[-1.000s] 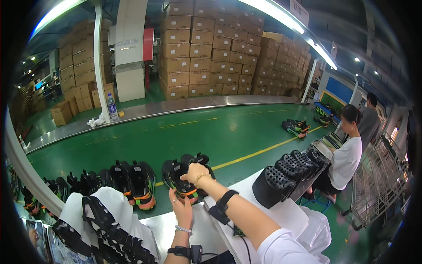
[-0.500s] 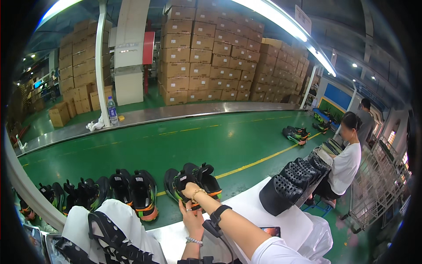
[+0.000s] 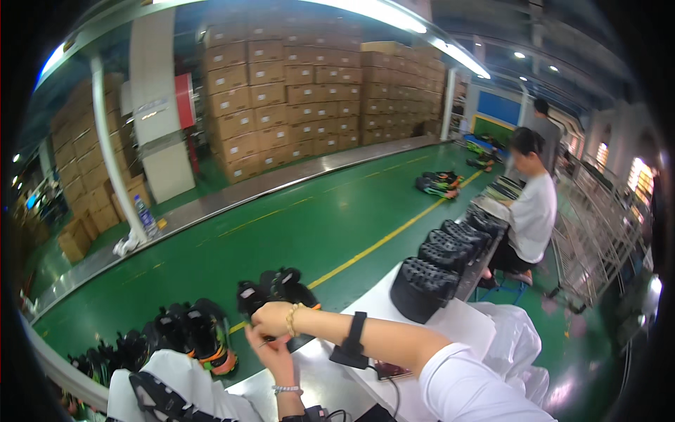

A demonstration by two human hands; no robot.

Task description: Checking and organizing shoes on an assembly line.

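Black shoe (image 3: 250,295) lies just beyond right hand (image 3: 272,320), the nearer one; left hand (image 3: 276,359) is just beside; whether hands pinch it, I cannot tell.

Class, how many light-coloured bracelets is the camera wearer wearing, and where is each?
2: a yellowish bracelet on the wrist behind the right hand, and a pale beaded bracelet below the left hand. Others could be hidden.

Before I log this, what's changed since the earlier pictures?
The right hand has moved from the opening of the black shoe to its near side, by the left hand; grip is hidden. The view swung right and tilted. The shoe row and black clogs stayed put.
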